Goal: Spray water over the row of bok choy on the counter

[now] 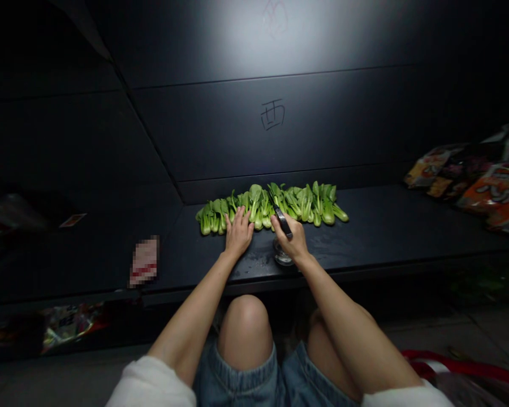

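Observation:
A long row of bok choy (pixel 254 206) lies along the back of the dark shelf (pixel 365 226), leaves toward the rear panel and pale stems toward me. My left hand (pixel 238 233) lies flat with its fingers stretched out, fingertips touching stems left of the middle. My right hand (pixel 294 240) is wrapped round a spray bottle (pixel 283 221) with a black head and a clear lower part. The bottle is tilted, its head toward the leaves, and my palm hides much of it. Wet drops dot the shelf under my hands.
Bright snack bags (pixel 498 189) are piled at the right end of the shelf. A small card (pixel 73 220) and a blurred-out packet (pixel 145 261) are on the left. A rear panel (pixel 220 130) with a drawn character rises behind. Wrapped packets (pixel 70 325) sit lower left.

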A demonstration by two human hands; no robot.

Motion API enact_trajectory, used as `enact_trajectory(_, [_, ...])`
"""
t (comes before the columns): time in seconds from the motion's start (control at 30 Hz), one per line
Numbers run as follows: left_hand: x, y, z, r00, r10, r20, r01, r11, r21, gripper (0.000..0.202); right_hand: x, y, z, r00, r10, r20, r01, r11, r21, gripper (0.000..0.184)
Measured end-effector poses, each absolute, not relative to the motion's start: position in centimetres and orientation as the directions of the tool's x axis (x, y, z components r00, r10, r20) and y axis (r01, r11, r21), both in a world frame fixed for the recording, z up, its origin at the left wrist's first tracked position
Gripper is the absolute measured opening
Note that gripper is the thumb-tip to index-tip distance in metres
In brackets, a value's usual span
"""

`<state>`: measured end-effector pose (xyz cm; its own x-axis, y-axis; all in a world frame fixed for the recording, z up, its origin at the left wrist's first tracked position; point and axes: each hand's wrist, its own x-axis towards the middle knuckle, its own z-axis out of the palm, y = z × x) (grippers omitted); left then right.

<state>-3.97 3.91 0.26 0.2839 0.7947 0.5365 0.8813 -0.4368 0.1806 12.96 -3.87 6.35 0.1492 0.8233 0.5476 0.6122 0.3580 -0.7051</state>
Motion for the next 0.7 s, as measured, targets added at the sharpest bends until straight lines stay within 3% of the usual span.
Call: enact_trajectory(0.7, [-2.4, 4.0, 1.0, 0.284, 0.802, 0.526, 0.88, -0.436, 0.189, 0.047, 16.0, -2.3, 5.5, 0.265, 0.806, 0.529, 0.572, 0.311, -0.759, 0.041])
